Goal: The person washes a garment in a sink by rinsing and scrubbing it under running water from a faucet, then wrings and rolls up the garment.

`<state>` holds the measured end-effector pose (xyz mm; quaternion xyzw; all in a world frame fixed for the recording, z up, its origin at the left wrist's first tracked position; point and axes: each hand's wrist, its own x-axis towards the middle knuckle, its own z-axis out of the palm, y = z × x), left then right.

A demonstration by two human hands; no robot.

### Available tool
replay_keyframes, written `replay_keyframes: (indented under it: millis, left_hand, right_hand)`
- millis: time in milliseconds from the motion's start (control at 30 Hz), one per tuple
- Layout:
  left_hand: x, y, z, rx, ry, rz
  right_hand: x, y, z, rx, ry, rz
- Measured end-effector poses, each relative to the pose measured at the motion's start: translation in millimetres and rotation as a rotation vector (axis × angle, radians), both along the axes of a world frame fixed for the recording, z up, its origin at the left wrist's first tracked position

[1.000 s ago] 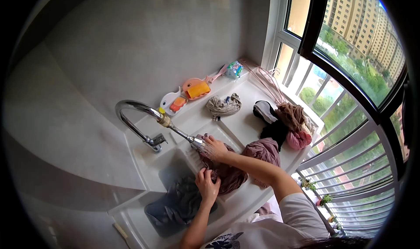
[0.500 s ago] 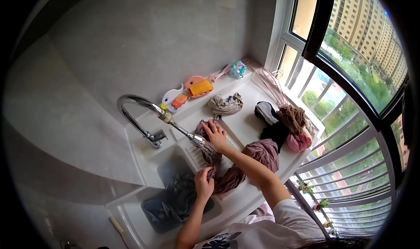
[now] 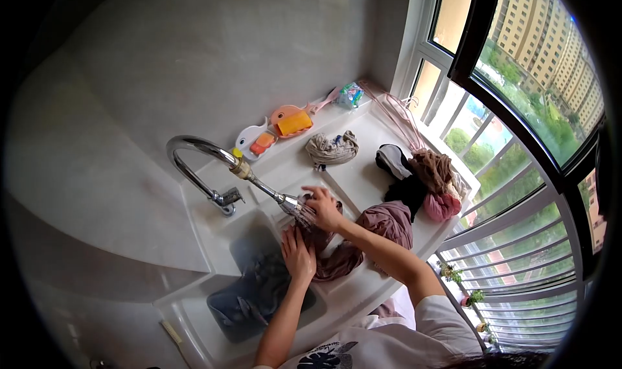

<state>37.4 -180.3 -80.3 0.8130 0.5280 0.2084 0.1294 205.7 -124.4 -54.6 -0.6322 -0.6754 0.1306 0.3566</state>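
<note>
A mauve garment (image 3: 387, 221) stretches from the counter to the ribbed washboard area, where its wet end is bunched beneath the faucet (image 3: 258, 182). Water runs from the spray head onto this end. My right hand (image 3: 326, 211) grips the bunched cloth just right of the spray head, with part of it covered by the stream. Lower and to the left, my left hand (image 3: 299, 255) lies against the same cloth, fingers stretched out, beside the basin. Dark clothes (image 3: 256, 291) soak in water in the sink basin (image 3: 227, 333).
A twisted beige cloth (image 3: 332, 150) lies on the counter behind my hands. To the right are a black garment (image 3: 406, 196), a brown cloth (image 3: 431, 171) and a pink cloth (image 3: 443, 206). Soap dishes (image 3: 251, 139), a brush (image 3: 326, 101) and pink hangers (image 3: 398, 119) line the back.
My right hand has drawn toward me, pulling the garment's far end in under the water. My left hand has moved slightly up and its fingers have straightened.
</note>
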Motion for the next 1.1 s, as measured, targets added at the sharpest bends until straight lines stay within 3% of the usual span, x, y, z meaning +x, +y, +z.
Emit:
replay_keyframes:
  millis: [33, 67, 133, 200, 267, 300, 467, 533, 567, 600, 700, 767, 800, 867, 967, 1000, 1033, 1100]
  left_hand:
    - [2.3, 1.3, -0.2, -0.010, -0.060, 0.009]
    - [0.3, 1.8, -0.2, -0.027, 0.090, -0.043]
    - [-0.6, 3.3, -3.8, -0.019, 0.047, -0.046]
    - [0.7, 3.4, -4.9, 0.014, -0.054, -0.028]
    - [-0.1, 2.0, -1.4, 0.026, -0.032, -0.042]
    - [-0.9, 3.0, -0.5, 0.023, -0.021, -0.056]
    - [-9.7, 4.3, -6.5, -0.045, 0.003, -0.075]
    - [-11.4, 6.6, 5.6, -0.083, 0.023, -0.076]
    - [-10.4, 5.9, 13.2, -0.124, 0.051, -0.075]
    - [-5.2, 4.5, 23.0, -0.134, 0.050, -0.074]
    - [16.8, 9.0, 42.5, -0.007, 0.133, -0.044]
    - [22.4, 19.9, 32.9, -0.077, 0.177, -0.122]
    - [26.6, 24.4, 30.8, -0.153, 0.216, -0.190]
    - [33.7, 39.5, 29.6, -0.245, 0.213, -0.191]
    - [42.1, 54.4, 21.1, -0.690, -0.804, -0.275]
    - [38.2, 58.7, 16.3, -1.091, -1.128, -0.197]
    - [33.0, 61.2, 23.8, -1.191, -1.196, -0.265]
    - [31.1, 59.9, 29.3, -1.286, -1.264, -0.332]
  right_hand:
    - [-18.7, -25.9, 17.2, 0.000, -0.028, 0.095]
    - [-28.0, -41.5, -7.5, 0.003, -0.147, 0.271]
    - [-30.7, -57.7, -0.1, -0.068, -0.076, 0.458]
    - [-13.1, -14.9, -3.9, -0.128, -0.115, 0.084]
    - [9.8, 32.5, -16.9, 0.124, -0.304, -0.111]
    - [8.2, 42.8, -9.8, 0.049, -0.304, -0.234]
    - [-5.8, 29.1, -9.5, -0.043, -0.259, -0.228]
    - [11.3, 1.3, -0.2, 0.185, -0.539, -0.152]
    - [17.7, -3.4, -5.0, 0.140, -0.362, -0.254]
    - [22.9, -4.7, -10.3, -0.019, -0.345, -0.372]
    - [31.5, -4.4, -9.8, -0.023, -0.410, -0.407]
    - [48.1, 7.6, -6.9, -0.224, 0.243, -0.321]
    - [52.9, 7.0, 13.3, -0.171, 0.394, -0.309]
    - [66.2, 10.5, 58.9, -0.356, 0.901, -0.228]
    - [65.7, -5.6, 144.4, -0.247, 1.388, -0.121]
    - [68.3, -6.9, 155.1, -0.192, 1.489, -0.109]
    - [76.5, 2.8, 137.0, 0.042, 1.316, -0.005]
    - [72.4, 14.1, 106.5, -0.050, 1.420, -0.090]
